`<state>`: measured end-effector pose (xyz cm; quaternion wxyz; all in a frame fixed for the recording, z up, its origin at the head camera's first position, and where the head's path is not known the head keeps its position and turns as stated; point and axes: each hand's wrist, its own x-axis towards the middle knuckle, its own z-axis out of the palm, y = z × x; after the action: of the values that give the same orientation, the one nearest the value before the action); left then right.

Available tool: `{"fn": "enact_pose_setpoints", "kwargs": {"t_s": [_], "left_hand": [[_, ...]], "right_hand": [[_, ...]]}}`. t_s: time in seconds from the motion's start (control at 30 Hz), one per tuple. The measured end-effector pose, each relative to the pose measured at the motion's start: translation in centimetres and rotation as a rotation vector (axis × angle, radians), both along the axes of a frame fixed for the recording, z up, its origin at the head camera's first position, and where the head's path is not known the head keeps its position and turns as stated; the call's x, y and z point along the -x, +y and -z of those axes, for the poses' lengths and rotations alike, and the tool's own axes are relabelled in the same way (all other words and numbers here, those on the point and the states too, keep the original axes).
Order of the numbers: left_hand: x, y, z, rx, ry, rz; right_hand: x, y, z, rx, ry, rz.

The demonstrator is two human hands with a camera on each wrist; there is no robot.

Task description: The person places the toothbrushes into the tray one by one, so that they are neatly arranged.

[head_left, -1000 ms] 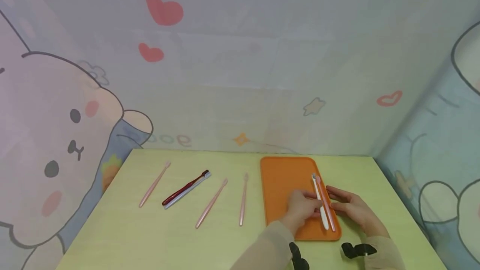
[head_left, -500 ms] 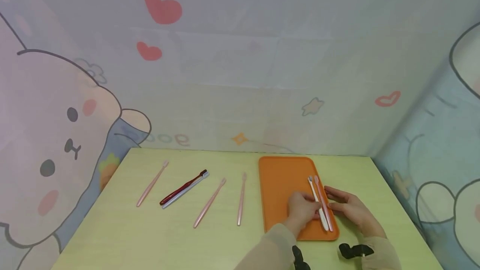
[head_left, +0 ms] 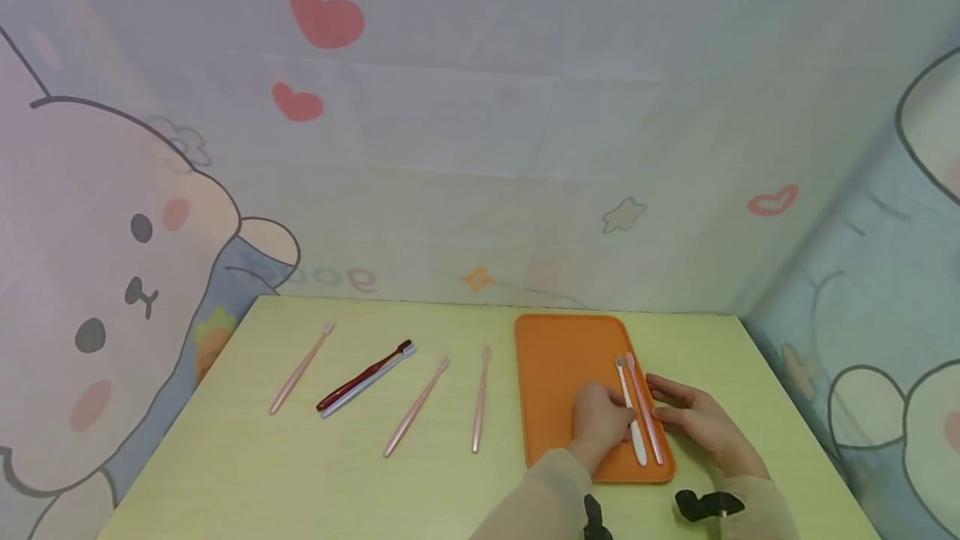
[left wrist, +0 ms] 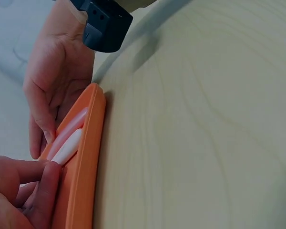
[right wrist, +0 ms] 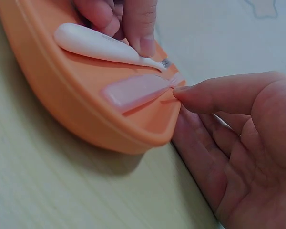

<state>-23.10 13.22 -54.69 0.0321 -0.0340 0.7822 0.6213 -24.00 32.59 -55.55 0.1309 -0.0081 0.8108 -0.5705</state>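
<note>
In the head view, my left hand point(head_left: 602, 422) reaches over the orange tray point(head_left: 558, 357) and pinches a white toothbrush point(head_left: 637, 442) at mid-length. The right wrist view shows that thumb pressed near the neck of the white toothbrush point(right wrist: 97, 44), its bristles pointing to the far end. Beside it, a pink toothbrush point(right wrist: 133, 91) lies in the tray along the right wall. My right hand point(head_left: 701, 419) holds the tray's right edge, thumb at the rim right by the pink toothbrush and the other fingers outside the wall.
Left of the tray on the pale table point(head_left: 247, 473) lie a pink toothbrush point(head_left: 481, 407), another pink toothbrush point(head_left: 416, 408), a dark red toothbrush point(head_left: 363, 377) against a light-coloured toothbrush point(head_left: 369, 384), and a far-left pink toothbrush point(head_left: 300, 372). A printed cloth point(head_left: 450, 123) stands behind.
My left hand has shifted the white toothbrush slightly left, widening the gap to the pink toothbrush in the tray. The right hand stays at the tray's edge.
</note>
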Motion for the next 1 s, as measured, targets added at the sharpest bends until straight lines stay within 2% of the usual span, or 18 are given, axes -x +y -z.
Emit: {"fn": "enact_pose_setpoints", "kwargs": {"t_s": [0.43, 0.77, 1.0], "left_hand": [[0.00, -0.09, 0.20, 0.041, 0.039, 0.029], [-0.28, -0.13, -0.12, 0.048, 0.016, 0.036], [-0.04, -0.06, 0.22, 0.029, -0.002, 0.040]], "right_hand": [[-0.01, -0.19, -0.24, -0.036, 0.006, 0.016], [0.07, -0.02, 0.01, -0.059, 0.009, 0.012], [-0.07, -0.17, -0.03, -0.044, 0.011, 0.020]]}}
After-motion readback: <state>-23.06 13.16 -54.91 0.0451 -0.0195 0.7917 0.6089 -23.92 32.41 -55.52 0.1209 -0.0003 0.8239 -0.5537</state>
